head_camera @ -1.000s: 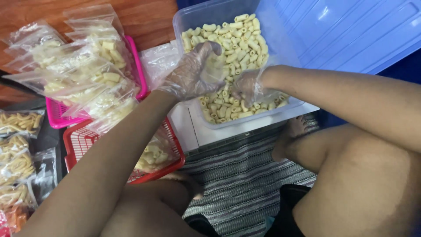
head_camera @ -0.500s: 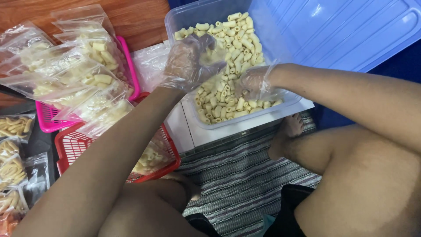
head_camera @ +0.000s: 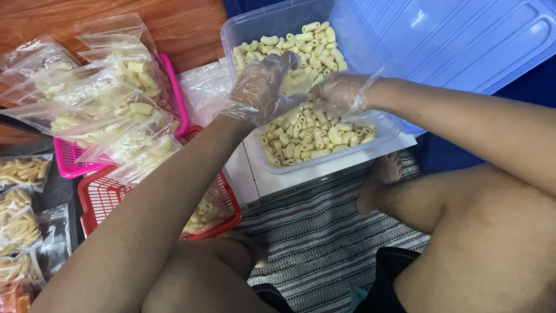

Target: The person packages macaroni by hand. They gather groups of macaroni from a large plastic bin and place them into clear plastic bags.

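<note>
Head view, looking down: we see our two hands meet over a clear plastic tub (head_camera: 250, 30) of pale, short tube-shaped snack pieces (head_camera: 313, 130). Both hands wear thin, loose, see-through gloves, likely to keep the food clean. Our left hand (head_camera: 260, 88) is cupped, fingers curled around what looks like a small clear bag (head_camera: 294, 81) with some pieces in it; the glove blurs the edges, so we cannot tell exactly how the bag is gripped. Our right hand (head_camera: 341, 93) sits just beside the left, fingers half closed and pointing toward the bag's mouth, touching or nearly touching it. Whether it holds pieces we cannot tell.

The tub lies directly beneath both hands, resting on a white surface (head_camera: 324, 171). Beyond the right hand leans the tub's blue lid (head_camera: 452, 40), set aside so the tub stays open.

Left of the left hand, a pink basket (head_camera: 176, 104) is piled with filled clear bags (head_camera: 116, 98), within easy reach. Nearer to us on that side, a red basket (head_camera: 98, 200) holds a few more bags. Further left lie more packets of thin yellowish sticks (head_camera: 23, 171).

Below the hands, our bare knees frame a striped mat (head_camera: 324, 237), and a bare foot (head_camera: 385, 171) rests at the edge of it.
</note>
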